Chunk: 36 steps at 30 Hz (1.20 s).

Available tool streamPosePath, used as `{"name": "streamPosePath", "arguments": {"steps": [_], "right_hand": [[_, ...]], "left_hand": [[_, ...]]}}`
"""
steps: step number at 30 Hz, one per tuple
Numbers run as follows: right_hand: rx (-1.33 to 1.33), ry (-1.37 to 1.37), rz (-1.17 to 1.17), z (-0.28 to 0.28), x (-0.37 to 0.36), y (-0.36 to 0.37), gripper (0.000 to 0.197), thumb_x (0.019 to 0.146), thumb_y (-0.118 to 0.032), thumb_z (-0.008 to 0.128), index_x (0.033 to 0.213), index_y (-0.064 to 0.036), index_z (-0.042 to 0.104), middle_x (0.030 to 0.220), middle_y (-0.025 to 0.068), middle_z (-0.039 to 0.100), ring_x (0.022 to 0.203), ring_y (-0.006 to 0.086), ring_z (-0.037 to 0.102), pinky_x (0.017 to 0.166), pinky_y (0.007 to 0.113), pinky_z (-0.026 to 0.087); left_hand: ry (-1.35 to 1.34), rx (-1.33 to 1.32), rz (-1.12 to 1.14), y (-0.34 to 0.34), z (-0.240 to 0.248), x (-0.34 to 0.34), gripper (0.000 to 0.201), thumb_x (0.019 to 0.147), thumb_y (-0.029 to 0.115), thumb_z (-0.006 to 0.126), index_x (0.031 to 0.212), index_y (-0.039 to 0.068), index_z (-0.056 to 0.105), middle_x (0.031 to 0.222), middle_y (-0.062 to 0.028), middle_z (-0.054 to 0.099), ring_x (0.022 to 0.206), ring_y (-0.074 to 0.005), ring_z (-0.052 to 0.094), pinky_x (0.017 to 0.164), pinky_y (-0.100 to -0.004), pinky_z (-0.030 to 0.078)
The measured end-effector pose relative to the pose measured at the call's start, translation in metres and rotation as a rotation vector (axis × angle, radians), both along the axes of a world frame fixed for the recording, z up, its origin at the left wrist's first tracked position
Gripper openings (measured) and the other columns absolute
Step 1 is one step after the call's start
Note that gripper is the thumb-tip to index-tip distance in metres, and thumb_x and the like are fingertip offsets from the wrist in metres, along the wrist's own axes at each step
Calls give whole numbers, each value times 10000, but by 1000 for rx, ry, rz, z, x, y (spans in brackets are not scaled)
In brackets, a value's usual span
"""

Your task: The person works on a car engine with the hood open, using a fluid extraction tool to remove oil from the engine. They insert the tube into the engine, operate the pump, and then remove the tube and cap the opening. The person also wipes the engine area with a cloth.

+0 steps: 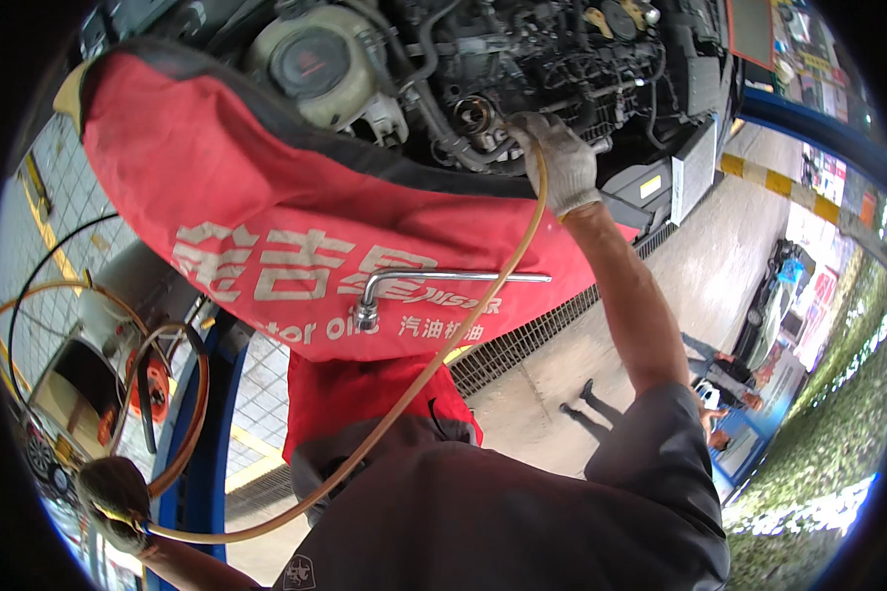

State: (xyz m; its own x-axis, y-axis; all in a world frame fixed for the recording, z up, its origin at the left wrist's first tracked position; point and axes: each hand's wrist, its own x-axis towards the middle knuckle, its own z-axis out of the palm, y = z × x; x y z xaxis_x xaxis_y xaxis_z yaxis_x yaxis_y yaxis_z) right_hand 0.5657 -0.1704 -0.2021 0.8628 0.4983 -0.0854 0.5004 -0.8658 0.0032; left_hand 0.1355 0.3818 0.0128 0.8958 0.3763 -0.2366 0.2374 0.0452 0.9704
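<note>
My right hand (559,165), in a pale work glove, is closed on one end of a tan flexible hose (411,392) over the engine bay (522,59). Right beside it lies a round opening with a brownish rim (474,115); the hose's tip is hidden by the fingers. From there the hose sags across my front to my left hand (116,502), low at the left. That glove, darkened on the back, is wrapped round the hose near its coiled part. An L-shaped socket wrench (453,277) rests on the red fender cover (168,148) between my hands.
A white coolant reservoir (310,69) with a dark cap stands left of the opening. Blue lift posts (229,414) rise at the left, near an orange reel (148,389). A yellow-and-black barrier (788,192) is at the right. People (724,379) stand farther off there.
</note>
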Motion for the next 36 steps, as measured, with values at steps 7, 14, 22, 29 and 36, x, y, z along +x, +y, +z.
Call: {"name": "streamPosePath", "arguments": {"steps": [7, 14, 22, 29, 36], "right_hand": [[502, -89, -70, 5, -27, 4, 176, 1030, -147, 614, 1105, -52, 742, 1110, 120, 740, 1044, 327, 693, 910, 389, 559], [906, -107, -370, -30, -44, 18, 147, 981, -130, 674, 1062, -28, 744, 1058, 142, 757, 957, 351, 718, 853, 396, 573], [970, 120, -603, -33, -48, 22, 162, 974, -119, 678, 1087, -28, 750, 1009, 155, 760, 805, 339, 727, 742, 366, 589], [919, -188, -411, 2, -64, 8, 112, 956, -88, 670, 1019, -28, 740, 989, 159, 754, 866, 367, 720, 766, 405, 593], [911, -79, -547, -11, -87, 14, 231, 998, -80, 647, 1220, -19, 673, 968, 178, 728, 754, 310, 728, 692, 383, 596]], "left_hand": [[64, 64, -71, 4, 2, 18, 476, 941, 459, 772, 938, 85, 478, 712, -24, 455, 541, -124, 413, 480, -288, 287], [112, 179, -91, 18, 23, 31, 507, 937, 494, 762, 964, 73, 481, 741, -35, 462, 564, -130, 429, 492, -289, 300], [161, 263, -133, 14, 32, 41, 548, 932, 535, 750, 994, 60, 484, 774, -48, 470, 590, -137, 447, 507, -290, 316], [200, 309, -175, 9, 27, 48, 588, 928, 570, 740, 1020, 48, 486, 803, -59, 478, 614, -144, 462, 519, -291, 330], [207, 335, -222, 8, 28, 61, 630, 924, 606, 730, 1046, 37, 489, 832, -70, 485, 637, -150, 478, 532, -291, 344]]}}
